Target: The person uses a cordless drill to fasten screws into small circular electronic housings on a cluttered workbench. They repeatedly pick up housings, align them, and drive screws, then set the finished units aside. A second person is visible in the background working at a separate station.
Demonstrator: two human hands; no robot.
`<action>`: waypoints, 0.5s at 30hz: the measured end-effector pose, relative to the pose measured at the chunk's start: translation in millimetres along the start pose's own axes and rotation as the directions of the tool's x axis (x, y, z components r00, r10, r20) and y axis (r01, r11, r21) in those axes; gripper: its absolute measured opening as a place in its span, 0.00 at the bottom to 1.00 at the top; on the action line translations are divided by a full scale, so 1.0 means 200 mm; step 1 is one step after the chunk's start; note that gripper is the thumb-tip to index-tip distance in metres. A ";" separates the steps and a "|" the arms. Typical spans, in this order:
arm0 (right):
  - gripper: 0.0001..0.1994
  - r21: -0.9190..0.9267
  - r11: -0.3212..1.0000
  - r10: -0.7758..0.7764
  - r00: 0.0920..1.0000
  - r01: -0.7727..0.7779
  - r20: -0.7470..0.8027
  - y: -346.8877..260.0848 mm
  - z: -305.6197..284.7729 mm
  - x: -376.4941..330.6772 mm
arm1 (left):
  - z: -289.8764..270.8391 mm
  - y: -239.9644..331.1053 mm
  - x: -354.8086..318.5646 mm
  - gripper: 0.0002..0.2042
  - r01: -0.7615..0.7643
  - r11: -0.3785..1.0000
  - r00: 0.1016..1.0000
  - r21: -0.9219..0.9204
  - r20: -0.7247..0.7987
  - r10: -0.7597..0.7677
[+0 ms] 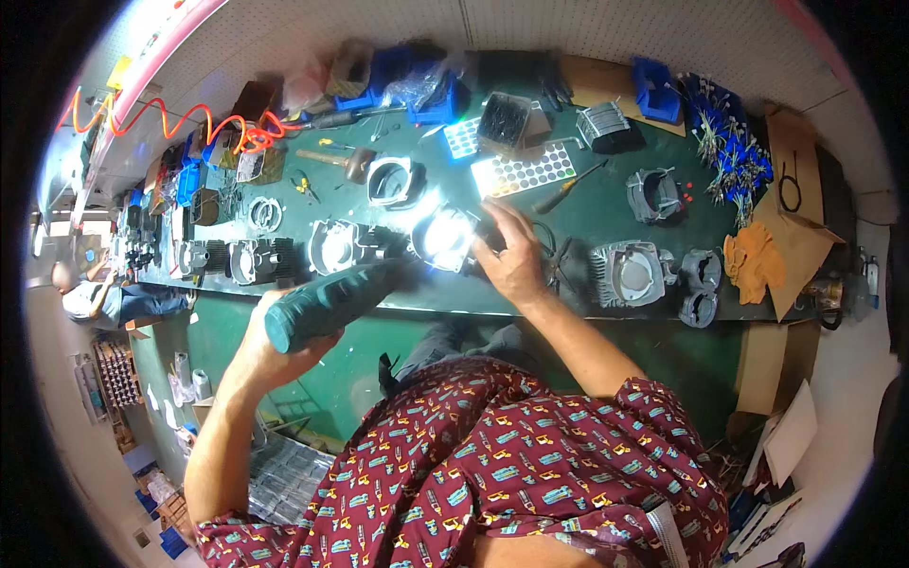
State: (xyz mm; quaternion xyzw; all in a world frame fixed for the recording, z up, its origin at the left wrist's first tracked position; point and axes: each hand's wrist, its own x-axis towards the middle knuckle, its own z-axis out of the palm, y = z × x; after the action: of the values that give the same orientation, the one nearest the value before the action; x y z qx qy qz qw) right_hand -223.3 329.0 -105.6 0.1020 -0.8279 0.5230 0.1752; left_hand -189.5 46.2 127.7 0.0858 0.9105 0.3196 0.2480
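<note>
Here, the left hand [268, 348] grips one green tool [331, 301], pointing lengthwise to two o'clock. The right hand [516, 260], grip unclear, flanks one metal part [443, 240] at three o'clock.

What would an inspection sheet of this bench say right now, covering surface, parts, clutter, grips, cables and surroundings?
Surface: green bench top, scattered with parts and tools.
Job's things: lit casting in strong glare, detail washed out; green tool angled toward it, tip contact unclear. Finned casting farther right, near the front edge.
Clutter: mallet, screwdriver, spotted sheet, blue bin, orange gloves.
Grips: left grip closed around the green tool; right grip at the lit casting's right side, hold unclear.
Cables: orange coiled hose at upper left; blue bundle at upper right, possibly leads.
Surroundings: another person at far left; cardboard at right.
</note>
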 end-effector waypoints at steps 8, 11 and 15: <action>0.19 0.736 -0.159 0.600 0.528 -0.658 0.601 -0.23 0.09 -0.09 | 0.08 -0.26 -0.36 0.15 0.127 0.961 0.976 -0.247 -0.140 -0.165; 0.12 0.726 -0.184 0.478 0.585 -0.663 0.656 -0.34 0.18 -0.06 | 0.06 -0.39 -0.44 0.14 0.066 0.902 0.978 -0.427 -0.151 -0.143; 0.08 0.699 -0.083 0.576 0.538 -0.710 0.615 -0.61 0.21 0.00 | -0.07 -0.46 -0.61 0.12 0.027 0.901 0.980 -0.432 -0.166 -0.109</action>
State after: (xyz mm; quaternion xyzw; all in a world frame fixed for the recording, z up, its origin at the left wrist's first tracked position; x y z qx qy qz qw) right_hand -187.6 238.6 -21.1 -0.1965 -0.3241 0.8943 -0.2378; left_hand -91.8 -72.7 128.1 -0.0327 0.8396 0.5094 0.1857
